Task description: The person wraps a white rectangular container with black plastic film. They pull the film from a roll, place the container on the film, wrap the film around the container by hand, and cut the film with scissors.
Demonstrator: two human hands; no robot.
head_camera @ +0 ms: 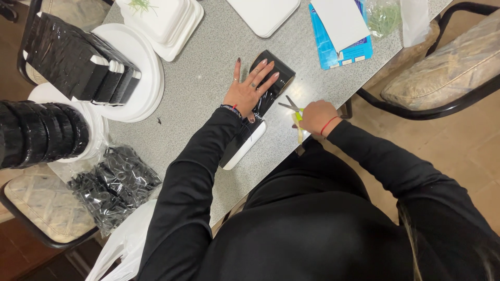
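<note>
A grey speckled table fills the upper and middle part of the frame, running diagonally from the upper right down toward the lower left. At the right edge of the frame stands a chair with a dark metal frame and a worn beige cushion. In the upper left, a row of black-wrapped packets leans on a stack of white round plates, and below it at the left edge lies a second curved row of black-wrapped pieces. Lower left, near the table's corner, sits a clear bag of small black items. At the top centre are white foam trays, and to the upper right a blue flat package under a white sheet. In the middle of the frame lies a white tray wrapped in black film, slanting from upper right to lower left. The left hand presses flat on it, fingers spread apart. Just right of it, the right hand is closed around yellow-handled scissors, their blades parted and pointing toward the wrapped tray.
</note>
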